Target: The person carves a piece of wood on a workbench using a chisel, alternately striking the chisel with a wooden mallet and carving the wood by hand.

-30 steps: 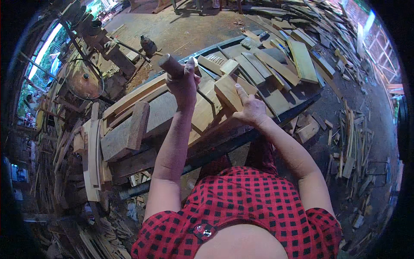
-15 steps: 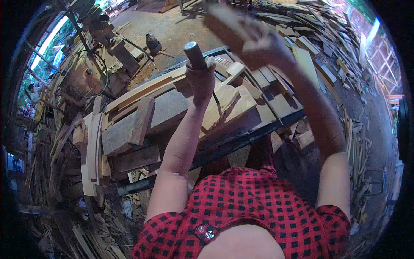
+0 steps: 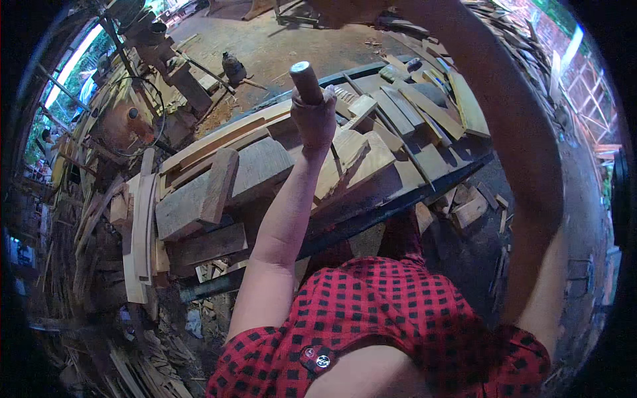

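My left hand is wrapped round the thick round handle of a chisel, which stands nearly upright. Its thin dark blade comes out below the fist and reaches down to a pale wooden piece on the bench. Raised high, my right hand is cut off by the top edge of the head view. It is closed on a block of wood that showed plainly a moment before; now only a dark, unclear part appears at the edge. A grey-brown wooden beam lies left of my left hand.
The bench carries several boards, including a yellowish one at its right end. A short plank leans on the beam. Curved strips stand at the left end. Offcuts lie on the floor nearby, and scrap wood is heaped on both sides.
My right hand has swung upward with the block of wood, mostly out of view, uncovering the bench's right end. My left hand stays on the chisel almost unmoved.
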`<state>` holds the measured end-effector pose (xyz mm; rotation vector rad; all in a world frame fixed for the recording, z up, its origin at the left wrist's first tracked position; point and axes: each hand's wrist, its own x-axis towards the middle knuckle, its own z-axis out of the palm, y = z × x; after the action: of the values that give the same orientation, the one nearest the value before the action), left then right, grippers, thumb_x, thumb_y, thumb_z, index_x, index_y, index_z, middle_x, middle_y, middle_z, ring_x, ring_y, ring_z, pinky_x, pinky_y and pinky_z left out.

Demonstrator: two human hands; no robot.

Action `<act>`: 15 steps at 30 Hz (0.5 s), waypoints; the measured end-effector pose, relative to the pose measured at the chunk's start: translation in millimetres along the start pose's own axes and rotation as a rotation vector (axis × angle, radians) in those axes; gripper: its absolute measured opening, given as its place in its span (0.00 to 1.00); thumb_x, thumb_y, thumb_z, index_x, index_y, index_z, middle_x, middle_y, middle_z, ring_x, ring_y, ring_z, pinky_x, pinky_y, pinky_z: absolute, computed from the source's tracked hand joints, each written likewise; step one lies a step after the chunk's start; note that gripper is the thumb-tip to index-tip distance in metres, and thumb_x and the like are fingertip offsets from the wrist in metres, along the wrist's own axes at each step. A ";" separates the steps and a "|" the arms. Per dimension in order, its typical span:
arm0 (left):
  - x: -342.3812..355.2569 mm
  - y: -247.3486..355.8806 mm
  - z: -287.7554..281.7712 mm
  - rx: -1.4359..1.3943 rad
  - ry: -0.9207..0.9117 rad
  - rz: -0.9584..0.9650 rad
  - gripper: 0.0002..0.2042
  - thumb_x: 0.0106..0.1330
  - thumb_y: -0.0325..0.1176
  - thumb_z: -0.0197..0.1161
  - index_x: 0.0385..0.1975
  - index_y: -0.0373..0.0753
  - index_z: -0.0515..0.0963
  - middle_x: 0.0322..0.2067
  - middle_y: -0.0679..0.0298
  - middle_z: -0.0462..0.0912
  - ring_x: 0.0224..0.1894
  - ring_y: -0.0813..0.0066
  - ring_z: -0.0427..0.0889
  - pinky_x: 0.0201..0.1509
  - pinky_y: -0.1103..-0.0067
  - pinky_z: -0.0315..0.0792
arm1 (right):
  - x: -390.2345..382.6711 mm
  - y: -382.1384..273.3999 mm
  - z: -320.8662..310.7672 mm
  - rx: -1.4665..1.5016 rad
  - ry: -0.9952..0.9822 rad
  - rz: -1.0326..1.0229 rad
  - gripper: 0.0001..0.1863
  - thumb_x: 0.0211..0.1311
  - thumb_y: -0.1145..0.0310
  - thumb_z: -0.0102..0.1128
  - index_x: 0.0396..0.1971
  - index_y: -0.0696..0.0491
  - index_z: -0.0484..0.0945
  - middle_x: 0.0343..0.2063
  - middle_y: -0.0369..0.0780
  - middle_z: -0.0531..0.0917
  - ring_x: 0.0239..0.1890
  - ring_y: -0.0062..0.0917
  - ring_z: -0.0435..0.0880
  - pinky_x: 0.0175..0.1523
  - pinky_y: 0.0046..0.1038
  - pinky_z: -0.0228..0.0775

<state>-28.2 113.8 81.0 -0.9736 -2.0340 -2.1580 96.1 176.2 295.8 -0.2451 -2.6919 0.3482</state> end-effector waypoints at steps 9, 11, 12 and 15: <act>-3.7 18.5 6.0 0.079 0.010 0.220 0.12 0.49 0.29 0.66 0.30 0.36 0.71 0.22 0.60 0.78 0.25 0.69 0.79 0.29 0.73 0.72 | 0.4 -4.4 0.3 0.004 0.036 0.012 0.38 0.35 0.63 0.71 0.55 0.44 0.73 0.47 0.44 0.79 0.40 0.27 0.82 0.45 0.25 0.74; -4.7 18.6 5.0 0.037 -0.043 0.039 0.15 0.47 0.30 0.68 0.33 0.35 0.71 0.26 0.56 0.79 0.29 0.62 0.81 0.33 0.71 0.73 | -4.4 -2.5 1.2 -0.004 0.036 0.017 0.38 0.35 0.63 0.71 0.55 0.44 0.74 0.47 0.45 0.79 0.39 0.27 0.82 0.43 0.24 0.74; -5.3 19.0 4.8 -0.027 -0.068 0.019 0.15 0.48 0.30 0.68 0.33 0.35 0.71 0.26 0.55 0.79 0.29 0.61 0.81 0.33 0.71 0.73 | -7.5 -2.6 3.4 -0.020 0.035 0.017 0.37 0.35 0.64 0.71 0.55 0.44 0.74 0.47 0.45 0.79 0.39 0.27 0.82 0.43 0.23 0.74; -5.5 24.8 4.9 0.074 -0.027 0.148 0.14 0.49 0.30 0.67 0.32 0.35 0.71 0.25 0.56 0.79 0.28 0.61 0.81 0.33 0.71 0.73 | -13.9 -7.6 12.6 -0.041 0.030 0.028 0.37 0.35 0.65 0.71 0.55 0.44 0.74 0.48 0.46 0.78 0.37 0.26 0.83 0.40 0.22 0.75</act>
<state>-11.3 112.3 100.5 -1.1113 -1.9683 -1.9932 102.4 163.3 281.5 -0.2977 -2.6702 0.2955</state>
